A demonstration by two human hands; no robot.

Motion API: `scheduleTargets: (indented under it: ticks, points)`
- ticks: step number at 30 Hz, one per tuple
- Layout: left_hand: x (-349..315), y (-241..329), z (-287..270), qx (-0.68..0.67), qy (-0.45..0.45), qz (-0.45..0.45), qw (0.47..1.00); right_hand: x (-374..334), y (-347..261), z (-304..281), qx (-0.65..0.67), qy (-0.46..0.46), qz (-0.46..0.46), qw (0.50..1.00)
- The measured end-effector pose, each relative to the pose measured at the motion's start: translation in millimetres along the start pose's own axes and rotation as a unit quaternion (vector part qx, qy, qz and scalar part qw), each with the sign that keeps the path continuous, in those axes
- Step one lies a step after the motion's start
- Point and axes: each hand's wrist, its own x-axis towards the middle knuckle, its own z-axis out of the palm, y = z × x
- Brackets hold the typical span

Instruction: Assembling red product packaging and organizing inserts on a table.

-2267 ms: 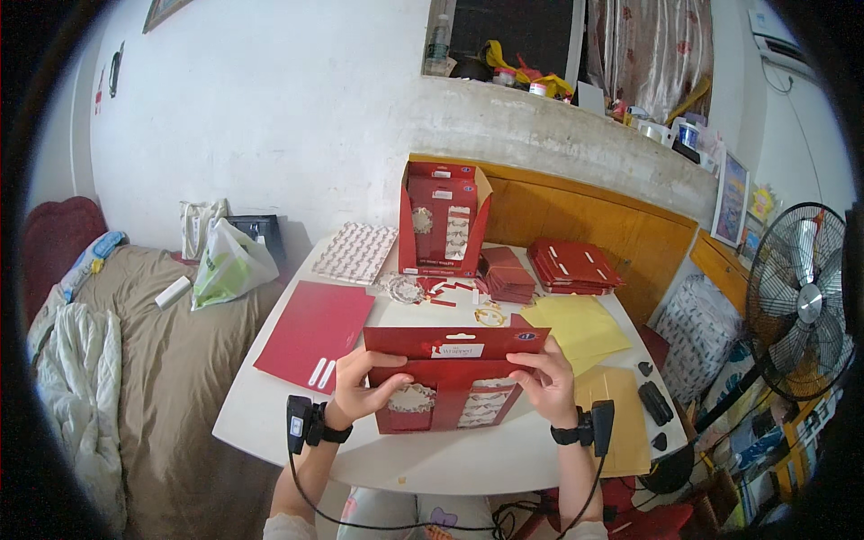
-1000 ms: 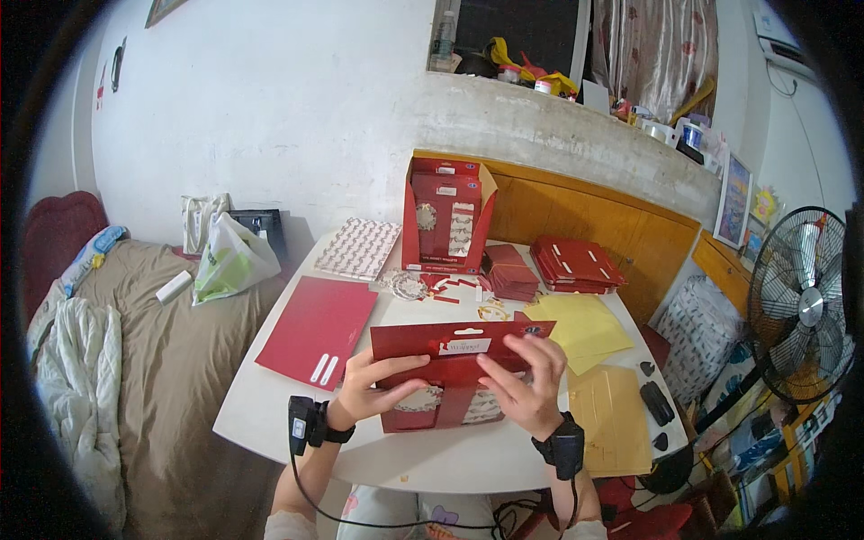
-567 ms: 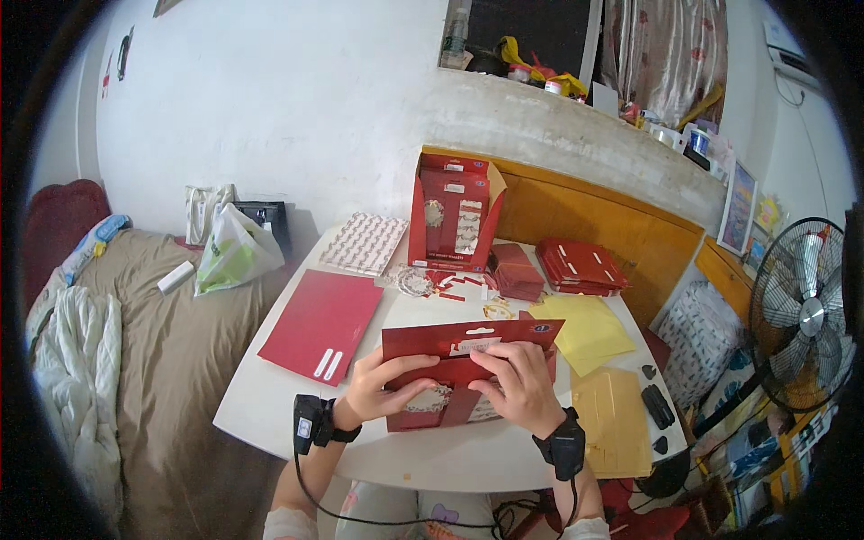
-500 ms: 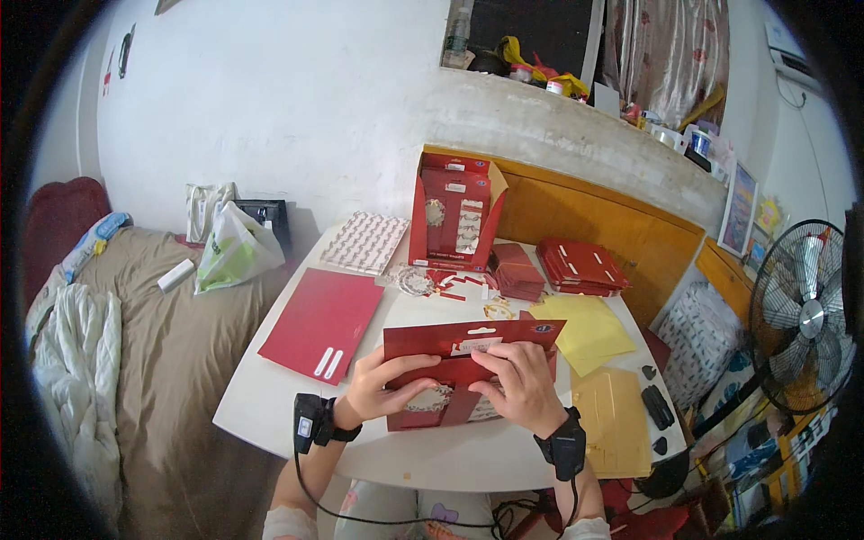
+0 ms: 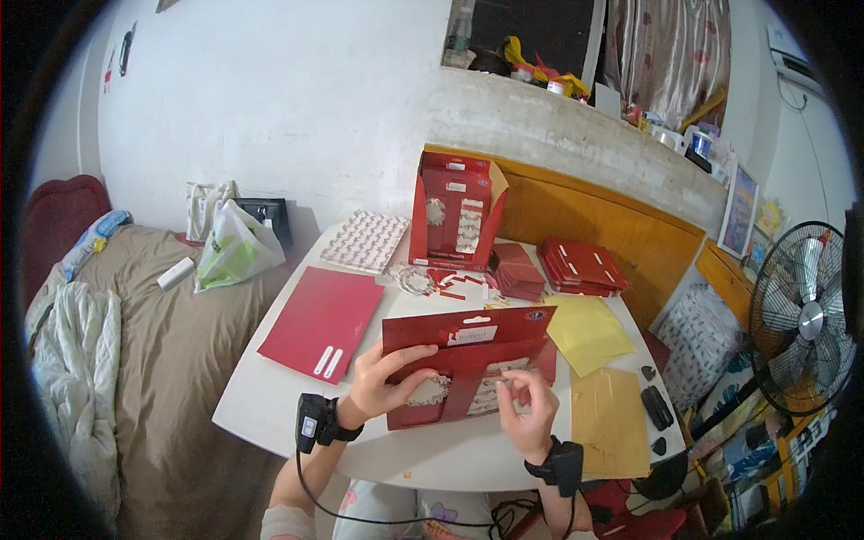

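In front of me a red cardboard pack [image 5: 463, 355] stands tilted, with a hanging hole and a white label on its top flap. Two windows are in its front, showing pale patterned pieces. My left hand [image 5: 373, 387] is closed round its left side, thumb on the front by the left window. At the right window, my right hand [image 5: 529, 405] has its fingers curled and thumb and forefinger close together. What the right fingertips pinch, if anything, is too small to make out. Both wrists wear black straps with a cable.
An open red display box [image 5: 457, 261] holding similar packs stands at the back of the white table [image 5: 261, 409]. Stacks of red cards [image 5: 585, 265] lie beside it. Left is a flat red folder [image 5: 319, 324]; right are yellow sheets [image 5: 589, 333]. A fan [image 5: 810, 319] stands far right.
My right hand has come down from the pack's top flap to its right window, uncovering the label. The top flap has tilted and shifted slightly up and left.
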Motion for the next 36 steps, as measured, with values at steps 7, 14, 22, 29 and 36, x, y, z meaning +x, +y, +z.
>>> scheduleTargets:
  ticks: [7, 14, 22, 29, 36]
  points:
    - [0.1, -2.2, 2.2, 0.011, 0.015, 0.013, 1.0, -1.4, -0.9, 0.5, 0.356, -0.145, 0.257, 0.887]
    - [-1.4, -4.7, -0.3, 0.002, 0.004, 0.031, 1.0, 2.6, -1.0, 5.6, 0.532, -0.153, 0.344, 0.758]
    - [-0.6, -2.2, -3.1, -0.006, -0.005, 0.041, 0.999, 9.7, -3.9, 21.9, 0.577, -0.131, 0.382, 0.71]
    - [1.3, -0.6, -0.8, -0.005, -0.008, 0.043, 0.999, 9.1, -1.0, 24.7, 0.614, -0.117, 0.379, 0.682]
    - [2.2, 0.8, 0.3, -0.007, -0.002, 0.03, 1.0, 6.8, 0.9, 28.4, 0.638, -0.096, 0.377, 0.664]
